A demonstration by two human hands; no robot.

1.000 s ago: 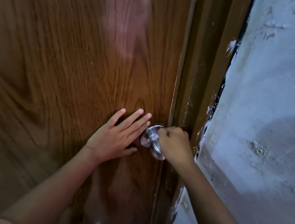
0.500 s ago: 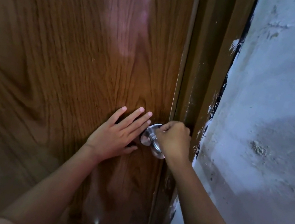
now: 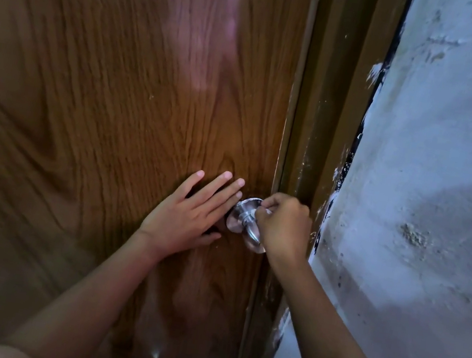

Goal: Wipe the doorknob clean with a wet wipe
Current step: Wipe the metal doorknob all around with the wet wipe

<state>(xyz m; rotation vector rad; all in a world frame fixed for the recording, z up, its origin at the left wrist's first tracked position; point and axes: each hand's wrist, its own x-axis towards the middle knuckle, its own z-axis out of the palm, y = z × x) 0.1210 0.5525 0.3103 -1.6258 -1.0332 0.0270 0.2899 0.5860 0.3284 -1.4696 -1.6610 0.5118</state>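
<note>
At the right edge of the door (image 3: 117, 94), just beside the frame (image 3: 321, 99), the right hand (image 3: 282, 228) is closing around the doorknob (image 3: 244, 221) with its fingers curled tight. A small pale scrap is showing between the fingertips at the top of the knob; it is probably the wet wipe (image 3: 267, 211), though it is too small to tell for sure. So the right grip is pressed together, seemingly pinching the wipe against the metal. Just left of that grip, the left hand (image 3: 190, 215) is lying flat on the wood with fingers spread, its fingertips almost touching the round backplate, holding nothing and apparently steadying the door.

Judging from this, the wiping step itself is in hand, and the work is concentrating on the top and neck of the knob. What the next move is calling for is a turn of the wrist so the wipe is travelling round the ball and down to its underside, with enough pressure that the cloth is not slipping out of the fingers.

Below the right grip, the lower rim of the knob is peeking out, silvery and shiny, with the stem and plate catching light. Any dirt on it cannot be made out. Right of the frame, the rough pale wall (image 3: 433, 182) is standing close to the knuckles.
</note>
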